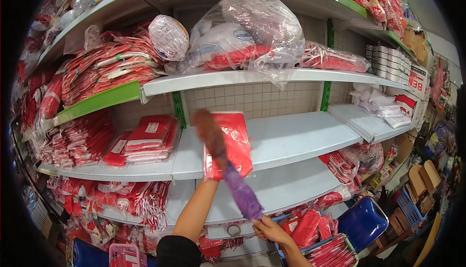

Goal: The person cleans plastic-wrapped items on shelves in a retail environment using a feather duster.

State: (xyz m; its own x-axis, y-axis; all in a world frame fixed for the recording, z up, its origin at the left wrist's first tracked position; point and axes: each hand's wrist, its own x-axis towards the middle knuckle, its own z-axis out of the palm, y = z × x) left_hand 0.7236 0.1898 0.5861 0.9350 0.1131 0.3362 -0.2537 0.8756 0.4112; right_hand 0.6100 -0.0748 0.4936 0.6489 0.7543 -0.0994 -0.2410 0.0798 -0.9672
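My left hand (209, 185) is closed on a flat red cloth packet (238, 143) in clear plastic, held upright before the middle shelf. Most of that hand is hidden behind the packet; fingertips show at its right edge. In my right hand (269, 230) is a feather duster (241, 189), purple near the hand and brown toward its far end. It slants up to the left across the front of the packet, and its brown end is blurred. Left of the packet, a stack of red packets (149, 136) with white labels lies on the middle shelf (286, 138).
Large plastic bags (242, 34) and a pile of red-and-white packets (114, 63) fill the shelf above. Silver rolls (390, 63) stand at its right end. Below right are a blue chair (363, 223) and a basket of red packets (335, 253); a pink basket (127, 256) is at lower left.
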